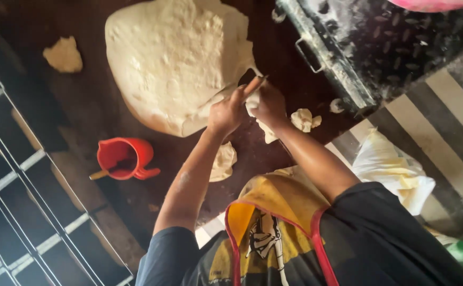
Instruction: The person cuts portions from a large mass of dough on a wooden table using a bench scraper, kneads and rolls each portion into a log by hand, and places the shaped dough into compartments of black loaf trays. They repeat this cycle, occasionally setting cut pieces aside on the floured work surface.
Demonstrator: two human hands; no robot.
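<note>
1. The big dough mass (178, 58) lies on the dark worktop (88, 106), and I place everything else from it. Judging by the pieces lying around, the step in hand is dividing it into portions.
2. The dark metal bin (374, 47) stands to the right of the mass, cut off by the frame. I can't see what is in it.
3. The red jug (122, 158) sits below the mass to the left. A stick pokes out of it, and its contents are in shadow.
4. My left hand (226, 114) and right hand (268, 103) meet at the lower right edge of the mass. Both are clenched on a small lump (251, 105) pinched between them.
5. Cut pieces (305, 119) lie just right of and below the hands. Another piece (63, 54) lies well to the left of the mass.
6. A thin blade-like tip (260, 83) sticks up between the hands. I can't tell which hand holds it.
7. Whether the lump is already free of the mass is hidden by my fingers. If not, the next move calls for a clean cut close to the edge.
</note>
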